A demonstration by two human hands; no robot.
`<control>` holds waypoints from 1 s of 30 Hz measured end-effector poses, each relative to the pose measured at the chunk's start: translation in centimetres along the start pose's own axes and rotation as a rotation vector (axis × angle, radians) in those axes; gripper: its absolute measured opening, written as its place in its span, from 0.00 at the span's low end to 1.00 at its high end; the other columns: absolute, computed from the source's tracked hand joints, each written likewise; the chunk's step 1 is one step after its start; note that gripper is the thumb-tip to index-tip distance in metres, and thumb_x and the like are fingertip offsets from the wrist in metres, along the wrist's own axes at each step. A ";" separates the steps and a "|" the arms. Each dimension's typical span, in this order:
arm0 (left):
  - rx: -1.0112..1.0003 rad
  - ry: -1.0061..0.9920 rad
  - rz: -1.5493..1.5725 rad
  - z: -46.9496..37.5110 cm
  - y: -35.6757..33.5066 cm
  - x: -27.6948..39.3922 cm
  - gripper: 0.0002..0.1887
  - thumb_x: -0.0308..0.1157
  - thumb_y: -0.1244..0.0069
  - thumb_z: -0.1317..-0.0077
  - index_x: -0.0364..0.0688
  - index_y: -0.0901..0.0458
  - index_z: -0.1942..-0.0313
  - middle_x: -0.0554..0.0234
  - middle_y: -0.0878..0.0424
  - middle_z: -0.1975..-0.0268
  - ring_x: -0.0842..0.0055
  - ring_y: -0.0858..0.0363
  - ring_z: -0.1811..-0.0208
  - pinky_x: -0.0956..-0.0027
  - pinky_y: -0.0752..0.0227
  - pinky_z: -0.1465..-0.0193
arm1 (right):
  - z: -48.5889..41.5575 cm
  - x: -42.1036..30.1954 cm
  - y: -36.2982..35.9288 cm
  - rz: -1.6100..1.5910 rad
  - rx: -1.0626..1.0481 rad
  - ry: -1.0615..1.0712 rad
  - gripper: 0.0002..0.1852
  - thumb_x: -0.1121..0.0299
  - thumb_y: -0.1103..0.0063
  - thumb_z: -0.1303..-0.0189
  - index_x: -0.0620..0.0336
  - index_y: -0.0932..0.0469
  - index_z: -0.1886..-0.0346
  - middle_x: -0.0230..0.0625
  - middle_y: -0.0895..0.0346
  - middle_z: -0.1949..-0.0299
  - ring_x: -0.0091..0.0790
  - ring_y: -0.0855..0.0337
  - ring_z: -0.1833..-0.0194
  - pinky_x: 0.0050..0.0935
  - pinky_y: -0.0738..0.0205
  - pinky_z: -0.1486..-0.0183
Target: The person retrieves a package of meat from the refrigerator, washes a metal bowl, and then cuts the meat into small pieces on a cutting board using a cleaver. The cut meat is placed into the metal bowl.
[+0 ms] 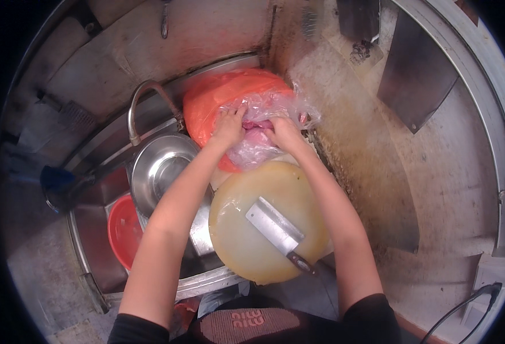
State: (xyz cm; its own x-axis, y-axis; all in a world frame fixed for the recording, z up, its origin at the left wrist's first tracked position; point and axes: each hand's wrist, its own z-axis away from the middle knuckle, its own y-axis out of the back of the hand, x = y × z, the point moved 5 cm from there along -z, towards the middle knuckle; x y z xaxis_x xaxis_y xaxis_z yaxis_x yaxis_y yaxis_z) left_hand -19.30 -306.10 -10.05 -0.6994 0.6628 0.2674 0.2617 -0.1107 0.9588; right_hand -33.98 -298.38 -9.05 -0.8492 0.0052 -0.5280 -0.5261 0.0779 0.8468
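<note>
My left hand rests on a crumpled clear plastic bag, its fingers spread over the film. Opposite it, my right hand has its fingers curled at the bag's other side, on the film. Dark red, meat-like pieces show between the two hands; most of the contents are hidden by plastic. An orange-red plastic bag surrounds the clear one. Closer to me, a cleaver with a dark handle lies flat on a round, yellowish cutting board, beneath and between my forearms.
A metal basin sits over the sink at left, under a curved faucet. A red plastic basin stands lower in the sink. Stained walls enclose the corner, with a dark panel at right. Black cables hang at lower right.
</note>
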 end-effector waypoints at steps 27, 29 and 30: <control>-0.112 -0.150 0.539 -0.9 4.9 2.9 0.32 0.35 0.37 0.50 0.41 0.27 0.43 0.44 0.23 0.50 0.52 0.26 0.45 0.57 0.31 0.43 | -4.5 -1.5 8.2 -0.493 -0.103 -0.030 0.13 0.66 0.33 0.48 0.64 0.16 0.62 0.41 0.16 0.68 0.31 0.18 0.66 0.32 0.26 0.60; 0.009 -0.134 0.442 -0.5 4.6 2.7 0.29 0.33 0.39 0.48 0.40 0.27 0.44 0.43 0.23 0.50 0.52 0.25 0.45 0.57 0.31 0.43 | -3.9 -1.3 7.6 -0.321 0.050 -0.006 0.12 0.66 0.34 0.47 0.64 0.17 0.62 0.44 0.16 0.68 0.36 0.17 0.65 0.34 0.26 0.59; 0.119 -0.101 0.392 -0.1 4.3 2.6 0.28 0.33 0.40 0.47 0.39 0.27 0.45 0.42 0.23 0.50 0.51 0.25 0.45 0.57 0.31 0.43 | -3.2 -1.3 7.3 -0.187 0.181 0.002 0.13 0.66 0.37 0.45 0.65 0.18 0.60 0.50 0.17 0.66 0.45 0.16 0.62 0.37 0.26 0.56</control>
State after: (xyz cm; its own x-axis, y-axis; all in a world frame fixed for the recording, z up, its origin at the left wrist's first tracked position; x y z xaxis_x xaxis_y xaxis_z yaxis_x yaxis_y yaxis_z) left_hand -20.00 -304.93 -5.21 -0.4647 0.6575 0.5931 0.5740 -0.2863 0.7672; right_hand -36.86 -300.97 -1.93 -0.7380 -0.0278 -0.6742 -0.6574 0.2548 0.7092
